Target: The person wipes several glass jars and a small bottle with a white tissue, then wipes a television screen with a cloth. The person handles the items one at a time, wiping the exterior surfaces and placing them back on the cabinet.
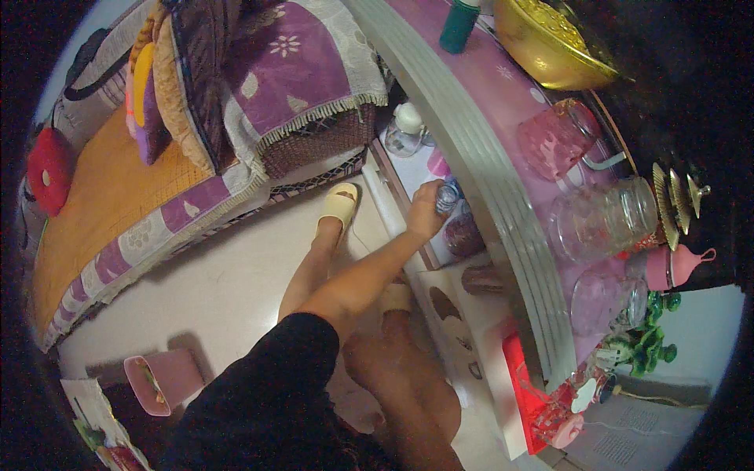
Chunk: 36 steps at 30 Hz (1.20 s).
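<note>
My left hand (426, 207) reaches from a black sleeve into a drawer or low shelf (393, 176) under the table. Its fingers are closed around a small clear glass or bottle (447, 198). A clear jar with a white lid (405, 130) stands farther along in the same space, with a pink item (437, 162) between. Close below my hand is a dark, see-through container (464, 234); its contents are unclear. The table edge (465, 141) hides part of these things. My right hand is out of view.
On the tabletop are a gold bowl (548, 50), a pink jar (556, 141), a large clear jar (601, 221) and a green bottle (459, 26). A covered sofa (194, 218) stands left. A pink bin (168, 380) is on the floor. A red tray (521, 394) sits lower right.
</note>
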{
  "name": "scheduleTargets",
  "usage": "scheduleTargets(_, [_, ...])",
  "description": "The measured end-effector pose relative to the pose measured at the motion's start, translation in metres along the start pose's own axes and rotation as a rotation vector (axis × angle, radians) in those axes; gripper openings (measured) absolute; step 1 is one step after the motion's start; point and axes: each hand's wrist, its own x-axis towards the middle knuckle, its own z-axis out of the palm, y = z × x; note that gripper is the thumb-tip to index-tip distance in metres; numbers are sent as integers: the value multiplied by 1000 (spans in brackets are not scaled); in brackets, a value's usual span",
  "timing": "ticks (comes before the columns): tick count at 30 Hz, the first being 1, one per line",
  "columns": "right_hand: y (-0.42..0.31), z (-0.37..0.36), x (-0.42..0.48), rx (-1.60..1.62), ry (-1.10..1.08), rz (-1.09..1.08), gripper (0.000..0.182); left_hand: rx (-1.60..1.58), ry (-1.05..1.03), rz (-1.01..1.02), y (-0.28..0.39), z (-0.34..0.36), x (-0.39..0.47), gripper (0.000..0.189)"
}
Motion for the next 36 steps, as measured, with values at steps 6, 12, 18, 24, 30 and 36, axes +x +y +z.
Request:
scheduleTargets(6, [6, 17, 4, 159, 21, -44, 20, -332, -162, 22, -62, 14, -1, 79])
scheduleTargets(12, [11, 15, -3, 549, 145, 166, 27, -349, 152, 132, 134, -119, -40, 43])
scheduleTargets(18, [12, 16, -9, 565, 269, 137, 31, -339, -269, 478, 300, -147, -85, 64])
scheduleTargets(24, [0, 26, -21, 629, 393, 111, 35, -161, -227, 512, 333, -67, -78, 86])
scheduleTargets(30, [-23, 22, -81, 812, 707, 21, 39, -183, -235, 420, 342, -69, -80, 85])
scheduleTargets(36, [11, 93, -93, 1371, 703, 2, 28, -1223, -686, -129, 372, -165, -123, 52])
